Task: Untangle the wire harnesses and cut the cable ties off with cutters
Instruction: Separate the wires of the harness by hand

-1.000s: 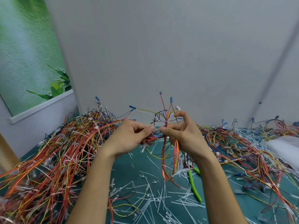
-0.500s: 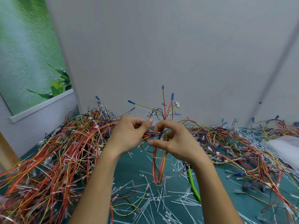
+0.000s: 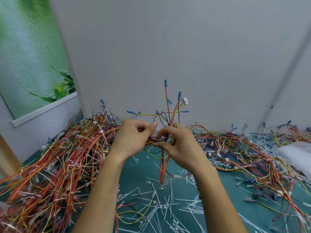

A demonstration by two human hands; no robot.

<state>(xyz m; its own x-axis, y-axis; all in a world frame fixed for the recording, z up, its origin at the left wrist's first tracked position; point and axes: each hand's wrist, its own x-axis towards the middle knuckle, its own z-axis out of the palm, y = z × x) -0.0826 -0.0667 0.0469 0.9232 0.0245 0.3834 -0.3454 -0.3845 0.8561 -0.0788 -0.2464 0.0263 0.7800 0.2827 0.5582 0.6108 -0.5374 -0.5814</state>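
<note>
I hold one wire harness (image 3: pixel 170 113) upright above the green mat. Its red, yellow, white and blue wires fan out upward with blue terminals and a white connector, and its lower bundle hangs down to the mat. My left hand (image 3: pixel 133 138) pinches the wires at the harness's middle between thumb and fingers. Close beside it, my right hand (image 3: pixel 180 143) grips the same bundle, fingers curled round it. The cutters are hidden behind my right forearm.
A big heap of tangled harnesses (image 3: pixel 55 162) fills the left side. More harnesses (image 3: pixel 249 148) spread across the right. Cut white cable ties (image 3: pixel 168 204) litter the green mat (image 3: pixel 143 169). A white bag (image 3: pixel 297 153) lies at the far right. A grey wall stands behind.
Both hands rose slightly with the harness and drew closer together. The wire ends now stand higher. The green-handled cutters seen earlier below my right wrist are now out of sight.
</note>
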